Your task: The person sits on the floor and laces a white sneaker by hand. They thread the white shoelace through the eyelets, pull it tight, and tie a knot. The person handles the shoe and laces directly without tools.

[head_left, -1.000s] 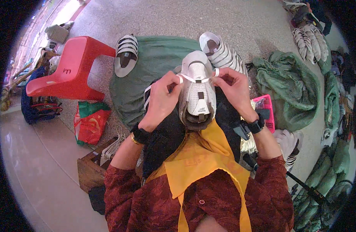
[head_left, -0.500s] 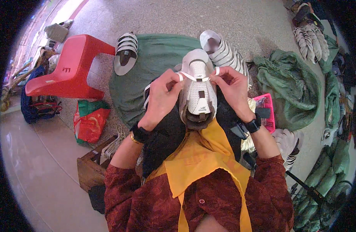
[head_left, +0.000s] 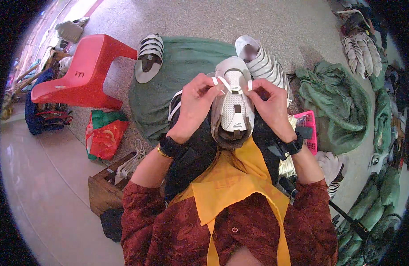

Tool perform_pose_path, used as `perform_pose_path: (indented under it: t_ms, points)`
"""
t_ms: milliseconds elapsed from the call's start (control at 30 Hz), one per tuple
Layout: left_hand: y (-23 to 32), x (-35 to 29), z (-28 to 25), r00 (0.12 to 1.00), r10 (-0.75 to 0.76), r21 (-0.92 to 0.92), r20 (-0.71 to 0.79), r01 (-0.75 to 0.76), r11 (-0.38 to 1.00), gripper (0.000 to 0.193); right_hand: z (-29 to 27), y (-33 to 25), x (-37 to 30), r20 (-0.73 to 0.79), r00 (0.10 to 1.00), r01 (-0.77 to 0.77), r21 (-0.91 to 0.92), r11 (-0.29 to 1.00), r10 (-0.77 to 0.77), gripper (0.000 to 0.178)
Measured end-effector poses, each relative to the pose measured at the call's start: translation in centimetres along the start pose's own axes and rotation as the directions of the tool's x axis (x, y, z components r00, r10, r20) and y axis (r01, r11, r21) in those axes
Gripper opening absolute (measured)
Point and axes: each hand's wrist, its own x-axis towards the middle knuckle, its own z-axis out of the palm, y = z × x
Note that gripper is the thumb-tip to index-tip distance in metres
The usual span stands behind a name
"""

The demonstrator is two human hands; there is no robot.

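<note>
A white and grey shoe upper with a mesh tongue rests at my lap, its toe pointing away from me and its dark-lined opening toward me. A flat white shoelace crosses its front. My left hand pinches one end of the lace at the upper's left side. On the right side, my right hand pinches the other end between thumb and forefinger. Below the upper hangs my yellow apron.
A green cloth lies ahead, with stacked shoe uppers at its left and more stacked uppers at its right. A red chair and red-green bag stand left; a pink basket and green sack are right.
My left hand has shifted slightly right and up, closer to the middle of the upper. The lace on that side now bends in a slanting loop over the upper. Both hands still pinch it.
</note>
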Motion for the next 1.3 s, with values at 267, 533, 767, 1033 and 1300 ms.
perform_pose_path:
  t_ms: [267,533,767,1033,1300]
  points:
    - [-1.0,0.2,0.2,0.997,0.059,0.139,-0.046,-0.052,0.989,0.007,0.1,-0.1,-0.1,-0.013,1.0,-0.012,-0.014,1.0,0.012,0.009]
    - [1.0,-0.2,1.2,0.972,0.235,0.5,0.011,-0.209,0.84,0.011,-0.1,-0.1,-0.1,-0.004,0.999,-0.037,-0.007,0.999,0.037,0.01]
    - [-0.2,0.4,0.7,0.985,0.164,0.43,-0.044,-0.13,0.893,0.015,-0.3,-0.1,0.5,0.026,0.995,-0.093,-0.001,0.996,0.093,0.011]
    - [-0.2,0.3,1.0,0.986,0.152,0.492,-0.071,-0.098,0.865,0.013,0.0,0.6,0.2,-0.005,0.995,-0.1,0.041,0.994,0.1,0.011]
    - [0.5,0.1,1.5,0.978,0.19,0.534,-0.083,-0.117,0.837,0.016,-0.1,0.9,0.0,-0.013,0.991,-0.132,0.075,0.988,0.134,0.011]
